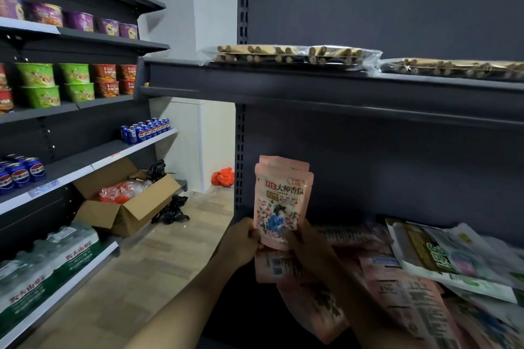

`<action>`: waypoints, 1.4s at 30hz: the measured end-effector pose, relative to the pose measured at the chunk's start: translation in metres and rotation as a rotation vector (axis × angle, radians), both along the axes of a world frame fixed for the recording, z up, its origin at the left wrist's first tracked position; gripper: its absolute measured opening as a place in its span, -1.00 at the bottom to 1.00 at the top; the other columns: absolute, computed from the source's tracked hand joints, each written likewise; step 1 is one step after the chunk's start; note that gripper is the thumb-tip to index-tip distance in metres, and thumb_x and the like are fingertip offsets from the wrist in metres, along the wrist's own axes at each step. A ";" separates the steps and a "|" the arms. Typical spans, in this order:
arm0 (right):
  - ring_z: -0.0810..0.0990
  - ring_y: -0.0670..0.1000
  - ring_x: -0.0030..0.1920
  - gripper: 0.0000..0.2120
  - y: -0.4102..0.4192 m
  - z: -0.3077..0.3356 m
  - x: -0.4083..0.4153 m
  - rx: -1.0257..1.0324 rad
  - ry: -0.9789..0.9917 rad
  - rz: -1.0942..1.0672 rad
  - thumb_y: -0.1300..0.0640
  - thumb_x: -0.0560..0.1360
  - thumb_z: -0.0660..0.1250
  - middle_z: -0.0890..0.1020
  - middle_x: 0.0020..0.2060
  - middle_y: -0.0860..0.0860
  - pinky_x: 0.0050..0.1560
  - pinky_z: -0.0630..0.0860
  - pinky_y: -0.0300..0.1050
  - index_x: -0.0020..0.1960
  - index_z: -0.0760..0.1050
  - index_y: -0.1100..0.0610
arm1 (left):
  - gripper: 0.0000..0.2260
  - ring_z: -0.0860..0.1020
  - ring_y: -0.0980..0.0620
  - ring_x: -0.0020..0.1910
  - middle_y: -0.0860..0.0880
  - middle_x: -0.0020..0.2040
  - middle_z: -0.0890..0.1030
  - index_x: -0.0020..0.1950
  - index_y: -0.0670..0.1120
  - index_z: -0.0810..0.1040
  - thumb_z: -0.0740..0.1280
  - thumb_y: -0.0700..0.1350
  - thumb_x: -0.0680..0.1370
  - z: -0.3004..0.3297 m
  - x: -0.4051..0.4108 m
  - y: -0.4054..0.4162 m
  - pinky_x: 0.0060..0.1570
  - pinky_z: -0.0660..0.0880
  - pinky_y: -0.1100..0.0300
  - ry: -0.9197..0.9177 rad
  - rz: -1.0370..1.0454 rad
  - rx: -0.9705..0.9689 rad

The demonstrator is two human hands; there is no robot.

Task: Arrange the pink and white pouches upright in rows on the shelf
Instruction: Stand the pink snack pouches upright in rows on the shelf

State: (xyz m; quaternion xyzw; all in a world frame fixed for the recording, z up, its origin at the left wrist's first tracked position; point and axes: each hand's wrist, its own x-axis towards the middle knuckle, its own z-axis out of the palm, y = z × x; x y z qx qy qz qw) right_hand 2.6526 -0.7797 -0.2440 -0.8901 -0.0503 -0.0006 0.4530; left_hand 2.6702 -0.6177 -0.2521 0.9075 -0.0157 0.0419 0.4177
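Observation:
A small stack of pink pouches (282, 201) with a flower-and-figure print stands upright at the left end of the dark shelf (224, 309). My left hand (242, 241) grips its lower left edge and my right hand (307, 245) grips its lower right edge. More pink pouches (397, 292) lie flat in a loose pile on the shelf to the right, under my right forearm. White and green pouches (453, 258) lie flat overlapping the pile at the far right.
The shelf above (326, 88) carries clear bags of stick snacks (289, 55). To the left another rack holds noodle cups (76, 79), blue cans (146, 130) and water packs (48, 266). An open cardboard box (124, 204) stands on the floor.

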 end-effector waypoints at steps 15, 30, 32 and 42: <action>0.52 0.04 0.17 -0.62 0.002 0.000 0.025 -0.054 -0.016 -0.239 -0.05 0.51 0.31 0.49 0.22 0.09 -0.11 0.49 -0.25 0.23 0.36 0.13 | -0.79 0.57 -0.04 0.08 -0.12 0.11 0.64 0.12 -0.20 0.58 0.24 -0.29 0.53 -0.008 0.016 -0.008 -0.26 0.28 0.41 -0.141 0.057 -0.019; 0.56 0.07 0.14 -0.65 0.007 0.013 0.024 -0.063 -0.022 -0.332 0.05 0.51 0.34 0.58 0.16 0.09 -0.06 0.45 -0.19 0.21 0.39 0.19 | -0.77 0.56 -0.07 0.13 -0.12 0.13 0.63 0.18 -0.19 0.55 0.26 -0.26 0.54 -0.012 0.025 -0.006 -0.12 0.32 0.36 -0.153 0.043 -0.107; 0.56 0.07 0.14 -0.66 0.006 0.016 0.024 -0.070 -0.015 -0.338 0.07 0.52 0.34 0.58 0.16 0.09 -0.04 0.46 -0.19 0.21 0.40 0.19 | -0.75 0.56 -0.05 0.16 -0.10 0.15 0.63 0.20 -0.16 0.55 0.26 -0.26 0.54 -0.012 0.027 -0.005 -0.10 0.32 0.39 -0.146 0.018 -0.095; 0.49 -0.02 -0.06 -0.69 0.006 0.017 0.024 -0.066 0.017 -0.352 0.14 0.55 0.28 0.56 0.15 0.11 -0.20 0.42 -0.26 0.25 0.36 0.20 | -0.63 0.53 -0.06 0.21 -0.11 0.25 0.57 0.33 -0.14 0.40 0.23 -0.31 0.53 0.001 0.027 0.004 0.12 0.44 0.23 -0.024 -0.067 -0.123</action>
